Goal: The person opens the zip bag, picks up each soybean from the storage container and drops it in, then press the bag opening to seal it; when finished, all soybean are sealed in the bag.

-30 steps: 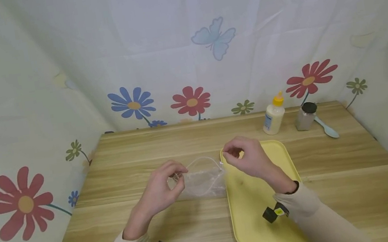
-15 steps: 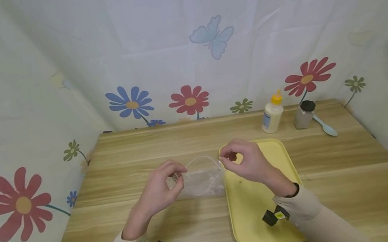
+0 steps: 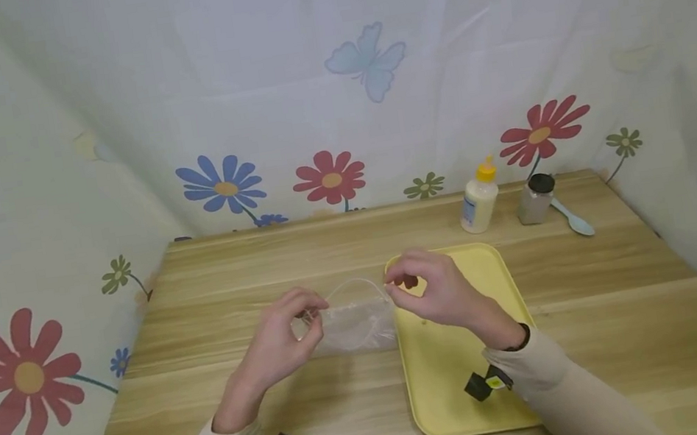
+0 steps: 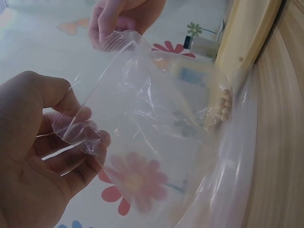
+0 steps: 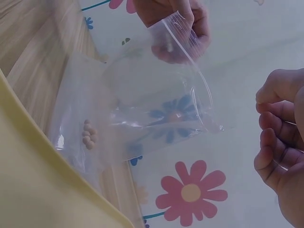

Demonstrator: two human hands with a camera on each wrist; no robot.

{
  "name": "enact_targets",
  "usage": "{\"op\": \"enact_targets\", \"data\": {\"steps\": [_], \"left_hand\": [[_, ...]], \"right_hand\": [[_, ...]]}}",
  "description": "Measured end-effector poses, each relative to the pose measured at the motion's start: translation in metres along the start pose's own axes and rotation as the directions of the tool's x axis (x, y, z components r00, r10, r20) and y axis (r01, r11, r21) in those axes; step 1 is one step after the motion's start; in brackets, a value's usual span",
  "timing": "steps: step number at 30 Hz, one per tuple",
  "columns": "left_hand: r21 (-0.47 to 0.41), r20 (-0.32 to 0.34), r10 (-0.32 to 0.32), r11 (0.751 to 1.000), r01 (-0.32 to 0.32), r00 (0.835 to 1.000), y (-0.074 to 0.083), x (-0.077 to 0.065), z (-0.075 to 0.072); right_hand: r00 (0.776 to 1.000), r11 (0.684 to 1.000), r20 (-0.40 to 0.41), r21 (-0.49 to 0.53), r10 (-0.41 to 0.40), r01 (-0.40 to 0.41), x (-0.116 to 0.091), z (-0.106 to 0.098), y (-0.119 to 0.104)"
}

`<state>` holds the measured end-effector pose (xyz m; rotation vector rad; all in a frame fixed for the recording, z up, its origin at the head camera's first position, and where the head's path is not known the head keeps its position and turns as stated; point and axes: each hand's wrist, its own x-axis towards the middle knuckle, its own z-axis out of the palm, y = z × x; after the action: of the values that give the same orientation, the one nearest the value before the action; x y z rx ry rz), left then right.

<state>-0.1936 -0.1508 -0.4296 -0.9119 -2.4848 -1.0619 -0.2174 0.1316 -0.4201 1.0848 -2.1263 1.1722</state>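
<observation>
In the middle of the table is a clear zip bag point(image 3: 353, 324), its mouth spread apart and several small beige balls point(image 5: 89, 135) lying together in its bottom. My left hand point(image 3: 285, 336) pinches the left edge of the bag's mouth between thumb and fingers. Close to the opposite corner of the mouth is my right hand point(image 3: 432, 287), fingers loosely bent and the thumb beside the index finger. A small gap parts these fingers point(image 5: 273, 102) from the bag's corner in the right wrist view, and no object shows between them.
A yellow tray point(image 3: 456, 410) lies to the right of the bag, under the right forearm, with one small ball point(image 3: 423, 323) on it. Toward the back right stand a squeeze bottle point(image 3: 479, 206) with a yellow cap and a black-lidded jar point(image 3: 535, 202). A pale blue spoon point(image 3: 576, 221) lies beside the jar.
The right thumb and index fingertips have drawn nearer together and slightly closer to the bag's corner. The left hand keeps its pinch. The whole head view has shifted slightly.
</observation>
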Motion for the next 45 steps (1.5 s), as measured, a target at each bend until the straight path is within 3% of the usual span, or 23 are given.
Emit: {"op": "enact_targets", "data": {"steps": [21,30,39,45], "left_hand": [[0.002,0.003,0.013,1.000,-0.013,1.000,-0.002,0.001,0.000],[0.008,0.002,0.003,1.000,-0.003,1.000,-0.002,-0.001,0.000],[0.013,-0.004,0.000,1.000,0.000,1.000,-0.002,0.000,0.001],[0.012,-0.004,-0.008,1.000,0.008,1.000,-0.003,0.000,0.001]], "right_hand": [[1.000,0.999,0.017,-0.050,0.003,-0.002,0.001,0.002,0.001],[0.995,0.993,0.041,-0.087,0.086,-0.082,0.004,-0.015,0.006],[0.989,0.990,0.092,-0.094,0.118,-0.109,-0.001,-0.014,0.018],[0.969,0.977,0.160,-0.124,0.190,-0.171,-0.006,-0.014,0.025]]}}
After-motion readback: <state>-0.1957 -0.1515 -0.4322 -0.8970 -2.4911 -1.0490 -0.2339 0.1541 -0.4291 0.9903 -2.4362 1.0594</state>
